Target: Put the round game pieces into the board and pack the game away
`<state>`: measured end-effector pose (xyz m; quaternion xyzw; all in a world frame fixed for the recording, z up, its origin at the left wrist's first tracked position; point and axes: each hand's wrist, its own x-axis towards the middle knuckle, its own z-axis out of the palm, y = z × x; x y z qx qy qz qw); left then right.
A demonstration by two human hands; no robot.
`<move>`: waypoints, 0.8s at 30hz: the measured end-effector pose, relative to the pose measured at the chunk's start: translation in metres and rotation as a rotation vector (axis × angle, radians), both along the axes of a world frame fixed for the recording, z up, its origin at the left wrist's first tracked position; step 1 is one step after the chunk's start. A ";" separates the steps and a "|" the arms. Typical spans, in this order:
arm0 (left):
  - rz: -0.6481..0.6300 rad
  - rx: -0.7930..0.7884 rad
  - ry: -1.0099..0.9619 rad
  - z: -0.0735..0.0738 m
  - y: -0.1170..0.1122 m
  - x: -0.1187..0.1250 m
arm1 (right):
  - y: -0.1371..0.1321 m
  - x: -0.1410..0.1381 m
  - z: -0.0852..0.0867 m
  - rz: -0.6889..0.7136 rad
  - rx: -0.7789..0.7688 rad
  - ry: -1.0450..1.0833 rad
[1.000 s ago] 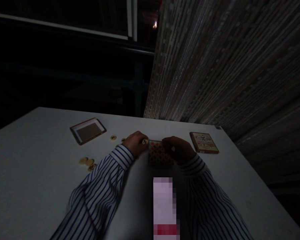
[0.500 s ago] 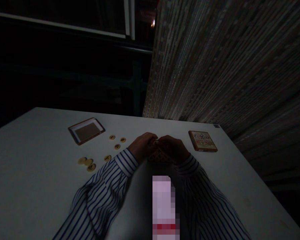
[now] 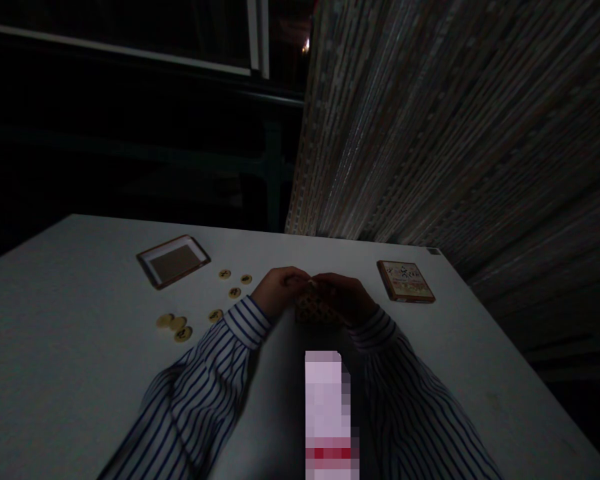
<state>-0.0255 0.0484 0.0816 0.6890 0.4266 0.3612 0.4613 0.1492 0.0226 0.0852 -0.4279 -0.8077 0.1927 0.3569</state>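
Both my hands meet over a small patterned game board [image 3: 316, 311] lying on the white table [image 3: 70, 373]. My left hand [image 3: 279, 289] is curled at the board's far left corner, fingers bent and pressed together. My right hand [image 3: 347, 296] is curled over the board's far right side, fingertips touching the left hand's. What the fingers pinch is hidden in the dim light. Several round tan game tokens [image 3: 235, 293] lie to the left of my left hand, with more tokens [image 3: 176, 326] nearer the front left.
An open box tray [image 3: 173, 261] with a brown rim lies at the back left. A flat box lid [image 3: 405, 281] with a printed picture lies at the right. A striped blind wall [image 3: 455, 133] rises behind the table's right side. The room beyond is dark.
A second ago my hands were apart at the board's two far corners, the left holding a token. They have since come together over the board's far edge, covering most of it.
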 end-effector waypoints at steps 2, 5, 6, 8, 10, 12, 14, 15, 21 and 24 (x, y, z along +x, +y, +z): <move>0.021 -0.013 0.013 0.000 -0.001 0.002 | 0.000 0.001 0.000 -0.008 0.009 -0.078; 0.023 -0.010 0.033 0.000 -0.003 0.004 | 0.000 0.000 0.002 -0.041 0.027 -0.206; 0.015 -0.007 0.040 0.000 -0.003 0.004 | 0.000 0.000 0.002 -0.049 0.029 -0.245; -0.002 0.003 0.055 -0.003 -0.003 0.004 | -0.001 -0.001 0.003 -0.059 0.025 -0.311; -0.011 0.025 0.078 -0.007 -0.001 0.003 | -0.001 -0.002 0.004 -0.061 0.019 -0.367; -0.002 0.064 0.126 -0.011 0.000 0.002 | -0.001 -0.002 0.005 -0.070 0.017 -0.431; 0.024 0.112 0.192 -0.012 0.001 0.000 | 0.000 -0.002 0.005 -0.092 0.005 -0.510; 0.042 0.137 0.230 -0.012 0.002 -0.001 | 0.000 -0.002 0.004 -0.106 -0.010 -0.550; 0.086 0.211 0.509 -0.011 0.003 -0.006 | 0.005 0.004 -0.006 -0.159 -0.095 -0.682; 0.059 0.214 0.623 -0.015 0.002 -0.006 | 0.003 0.002 -0.006 -0.178 -0.137 -0.739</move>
